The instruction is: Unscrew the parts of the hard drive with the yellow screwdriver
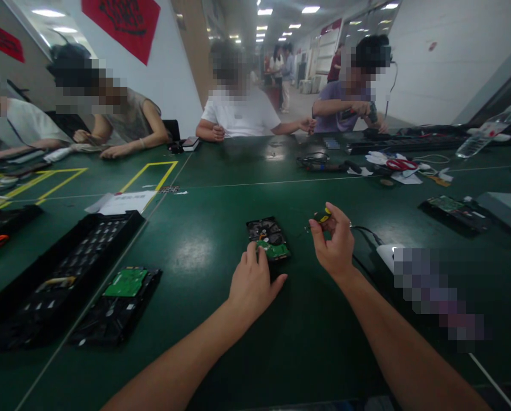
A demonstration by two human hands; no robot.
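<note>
A black hard drive point(267, 237) with a green circuit board lies on the dark green table point(213, 319) in front of me. My left hand point(252, 283) rests at its near edge, fingers curled against the drive. My right hand point(335, 244) is raised just right of the drive, fingers closed round a small yellow-and-black screwdriver point(323, 216). A black cable point(364, 230) runs off behind that hand.
A long black tray point(63, 268) and another drive with a green board point(118, 303) lie at the left. More parts point(454, 210), red scissors point(401, 164), a plastic bottle point(486, 132) and paper point(125, 201) sit farther off. Several people work along the far side.
</note>
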